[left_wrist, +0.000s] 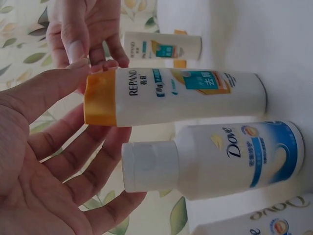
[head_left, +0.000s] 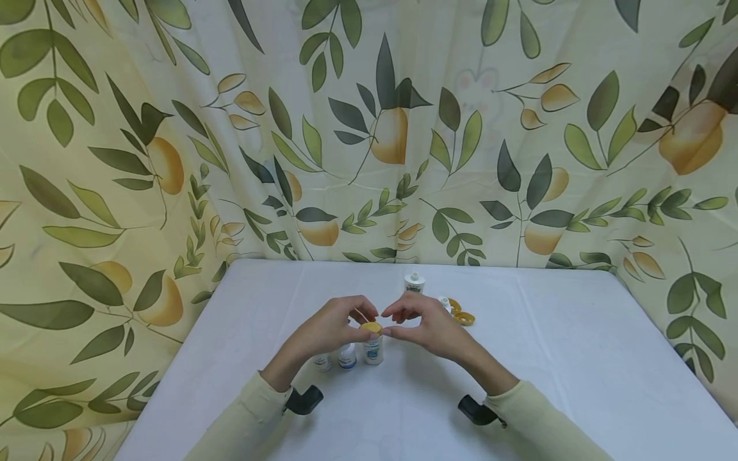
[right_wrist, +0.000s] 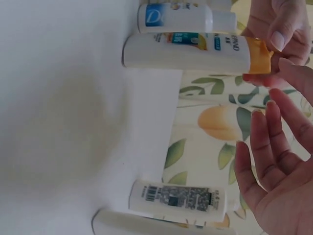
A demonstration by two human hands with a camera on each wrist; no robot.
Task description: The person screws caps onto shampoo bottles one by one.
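Observation:
An upright white REPAND shampoo bottle (head_left: 373,352) with an orange cap (left_wrist: 100,98) stands in front of the person. My left hand (head_left: 331,326) is at this cap, thumb on its near edge and fingers curving behind it. From the other side my right hand (head_left: 429,324) reaches over; its thumb tip meets the cap's top edge, while the other fingers extend loosely and hold nothing. Just left of the bottle is a white Dove bottle (left_wrist: 234,161) with a white cap, and beyond that a second Dove bottle (left_wrist: 286,220), partly cut off in the left wrist view.
Behind the right hand stands a white bottle (head_left: 414,282), with a smaller white bottle (head_left: 445,303) and orange ring-shaped pieces (head_left: 464,318) beside it. A white cloth covers the table (head_left: 548,358). A leaf-patterned curtain (head_left: 369,211) hangs along its back edge.

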